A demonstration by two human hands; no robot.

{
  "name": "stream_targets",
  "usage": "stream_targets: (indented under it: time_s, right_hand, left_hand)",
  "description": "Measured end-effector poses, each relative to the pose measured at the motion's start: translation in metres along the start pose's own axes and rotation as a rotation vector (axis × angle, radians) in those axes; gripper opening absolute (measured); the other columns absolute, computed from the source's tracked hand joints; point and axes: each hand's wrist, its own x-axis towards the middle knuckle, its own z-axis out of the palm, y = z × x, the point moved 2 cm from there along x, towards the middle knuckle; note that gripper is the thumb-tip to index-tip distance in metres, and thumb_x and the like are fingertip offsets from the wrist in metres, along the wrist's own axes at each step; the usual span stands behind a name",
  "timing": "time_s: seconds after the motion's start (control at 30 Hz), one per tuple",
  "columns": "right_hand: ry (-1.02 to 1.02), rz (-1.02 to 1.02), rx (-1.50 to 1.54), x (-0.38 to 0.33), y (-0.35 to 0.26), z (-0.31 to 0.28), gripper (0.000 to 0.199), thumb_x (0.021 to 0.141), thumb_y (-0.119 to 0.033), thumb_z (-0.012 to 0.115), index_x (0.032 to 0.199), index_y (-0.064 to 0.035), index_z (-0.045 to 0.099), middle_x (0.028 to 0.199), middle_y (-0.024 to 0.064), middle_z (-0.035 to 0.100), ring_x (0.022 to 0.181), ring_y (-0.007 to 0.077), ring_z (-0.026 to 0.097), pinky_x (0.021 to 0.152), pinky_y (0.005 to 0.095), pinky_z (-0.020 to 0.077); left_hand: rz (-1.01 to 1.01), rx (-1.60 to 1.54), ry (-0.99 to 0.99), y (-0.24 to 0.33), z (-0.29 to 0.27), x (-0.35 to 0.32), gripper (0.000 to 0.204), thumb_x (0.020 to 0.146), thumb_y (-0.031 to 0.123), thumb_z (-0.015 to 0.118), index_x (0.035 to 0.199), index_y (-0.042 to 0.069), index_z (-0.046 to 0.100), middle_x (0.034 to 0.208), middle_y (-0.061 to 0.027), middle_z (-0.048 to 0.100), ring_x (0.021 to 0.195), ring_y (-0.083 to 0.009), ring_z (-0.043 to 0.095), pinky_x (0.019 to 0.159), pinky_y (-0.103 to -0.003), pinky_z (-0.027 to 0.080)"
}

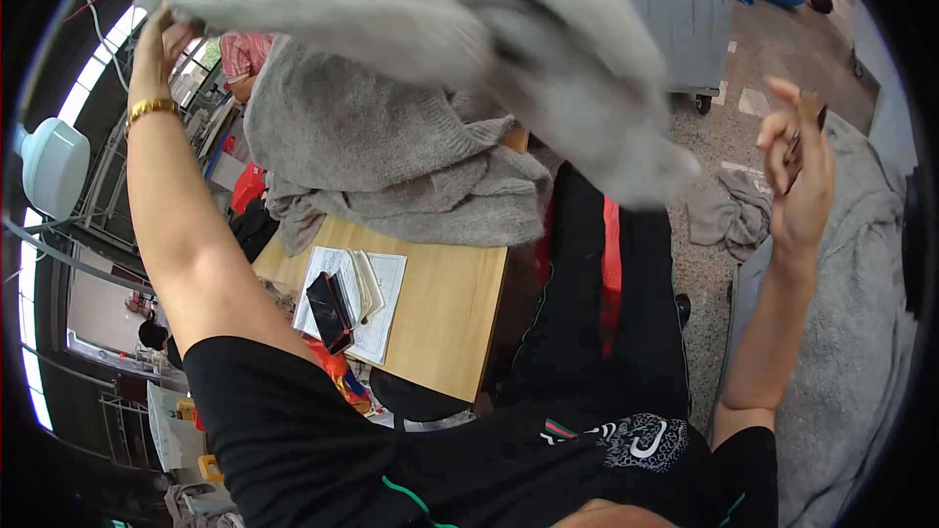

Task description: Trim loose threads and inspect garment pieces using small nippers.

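Note:
My left hand [168, 47] is raised at the upper left, its fingers closed on the edge of a grey knit sweater [342, 15]. Blurred by motion, the sweater stretches through the air across the top of the view. Below it, more grey knitwear [372, 137] lies heaped on a wooden table [440, 323]. Off to the right, my right hand [800, 176] is held up with bent fingers around a small brownish metal tool [811, 115] that looks like thread snips. That hand is apart from the sweater.
A dark phone [329, 313] and a notebook [365, 286] lie on a printed sheet [383, 340] on the table. Grey fabric [851, 332] is piled at the right, and a grey cloth [729, 210] lies on the floor. A wheeled plastic bin [680, 20] stands ahead; another person's sleeve [243, 54] shows far left.

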Motion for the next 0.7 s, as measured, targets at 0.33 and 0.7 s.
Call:
stream_targets:
  time_s: [0.33, 0.7]
  right_hand:
    - [-0.13, 0.249, -0.019, -0.072, 0.044, 0.007, 0.034, 0.093, -0.015, 0.055, 0.121, 0.0031, 0.061, 0.083, 0.0033, 0.064, 0.07, 0.008, 0.057, 0.06, 0.0215, 0.0469]
    - [0.034, 0.336, 0.115, -0.128, -0.05, -0.07, 0.034, 0.103, -0.03, 0.051, 0.099, -0.0002, 0.068, 0.067, 0.0022, 0.061, 0.056, 0.0026, 0.046, 0.052, 0.0191, 0.0336]
  left_hand:
    - [0.411, 0.354, 0.09, -0.17, 0.113, -0.032, 0.056, 0.084, 0.015, 0.069, 0.135, 0.001, 0.054, 0.115, -0.0125, 0.065, 0.105, -0.0256, 0.062, 0.092, -0.039, 0.048]
    - [0.707, -0.33, -1.077, -0.06, 0.622, -0.432, 0.056, 0.092, 0.013, 0.064, 0.144, 0.0, 0.046, 0.138, -0.0172, 0.054, 0.128, -0.0256, 0.051, 0.109, -0.035, 0.038]
